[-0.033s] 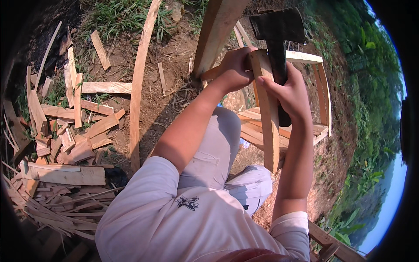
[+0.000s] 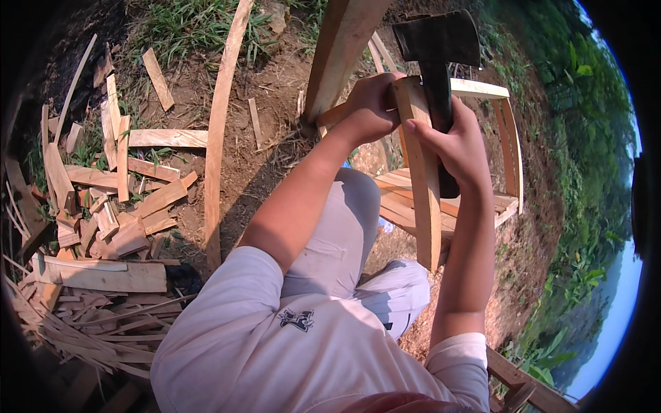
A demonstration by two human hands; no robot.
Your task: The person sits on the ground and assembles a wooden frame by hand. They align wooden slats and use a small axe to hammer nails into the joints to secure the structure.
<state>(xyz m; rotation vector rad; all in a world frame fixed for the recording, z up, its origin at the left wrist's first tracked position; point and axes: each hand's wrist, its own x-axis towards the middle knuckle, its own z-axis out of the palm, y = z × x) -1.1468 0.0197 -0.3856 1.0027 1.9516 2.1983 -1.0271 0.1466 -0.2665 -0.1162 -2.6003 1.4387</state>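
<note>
A hatchet (image 2: 436,43) with a dark, worn head stands head-up in my right hand (image 2: 463,148), whose fingers wrap its dark handle. The thumb of that hand lies against a pale wooden bar (image 2: 421,172), just left of the handle. My left hand (image 2: 375,107) is closed at the bar's upper end; some of its fingers are hidden. Behind the bar is a wooden frame (image 2: 508,138) with a slatted, seat-like platform (image 2: 406,199). Whether the bar is joined to this frame I cannot tell.
A thick wooden post (image 2: 344,55) rises just beyond my left hand. On the left, a long curved plank (image 2: 224,131) stands beside a heap of offcuts (image 2: 113,220) and thin strips (image 2: 103,330). Dirt ground slopes toward green plants (image 2: 585,172) on the right.
</note>
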